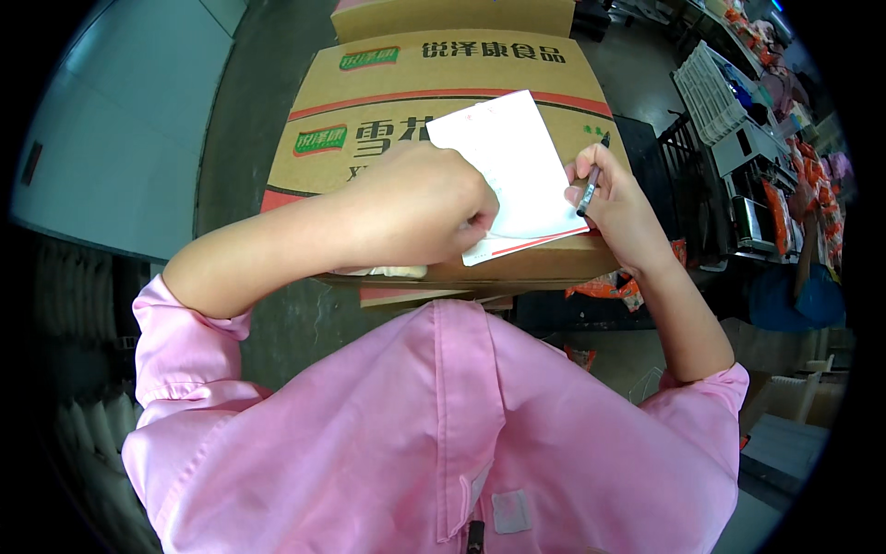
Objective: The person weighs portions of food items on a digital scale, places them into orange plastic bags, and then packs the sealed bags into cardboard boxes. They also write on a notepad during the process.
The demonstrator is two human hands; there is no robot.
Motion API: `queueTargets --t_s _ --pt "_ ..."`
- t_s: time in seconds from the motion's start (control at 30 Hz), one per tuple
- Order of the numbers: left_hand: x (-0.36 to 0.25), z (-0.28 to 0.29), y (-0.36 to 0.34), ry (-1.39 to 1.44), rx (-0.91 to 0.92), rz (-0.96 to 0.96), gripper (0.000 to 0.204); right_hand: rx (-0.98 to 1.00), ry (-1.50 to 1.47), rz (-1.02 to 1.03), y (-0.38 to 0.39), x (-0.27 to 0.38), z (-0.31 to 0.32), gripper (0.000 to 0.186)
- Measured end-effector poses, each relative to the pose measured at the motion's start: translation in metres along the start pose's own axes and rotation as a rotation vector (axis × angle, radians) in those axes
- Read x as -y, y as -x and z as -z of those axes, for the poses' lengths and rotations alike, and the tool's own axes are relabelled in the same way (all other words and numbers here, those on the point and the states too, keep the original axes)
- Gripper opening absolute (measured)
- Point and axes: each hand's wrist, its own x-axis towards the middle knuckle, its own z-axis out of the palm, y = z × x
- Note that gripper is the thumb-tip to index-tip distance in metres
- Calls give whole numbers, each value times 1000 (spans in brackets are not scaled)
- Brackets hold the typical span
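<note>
A white paper pad with red lines lies on a brown cardboard box with printed lettering and green labels. My left hand is curled at the pad's lower left, its fingers pinching the paper, partly hidden under the hand. My right hand grips a dark pen, held upright-slanting at the pad's right edge. A pale, crumpled item lies under my left forearm near the box's front edge.
Pale panels stand at left. At right are a white plastic crate, a dark rack, orange packages and another person's arm above something blue. Orange wrappers lie below the box's right corner.
</note>
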Motion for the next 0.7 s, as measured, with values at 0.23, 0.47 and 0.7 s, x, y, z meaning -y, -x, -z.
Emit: queueTargets --t_s 0.23,0.47,0.7 --pt "37 24 -1 534 -127 212 13 -28 -39 -71 4 19 7 15" --pt "48 33 -2 716 -117 331 14 -61 -36 162 -7 5 9 21" --pt "58 3 9 1013 57 280 18 -169 -77 297 8 27 -36 26"
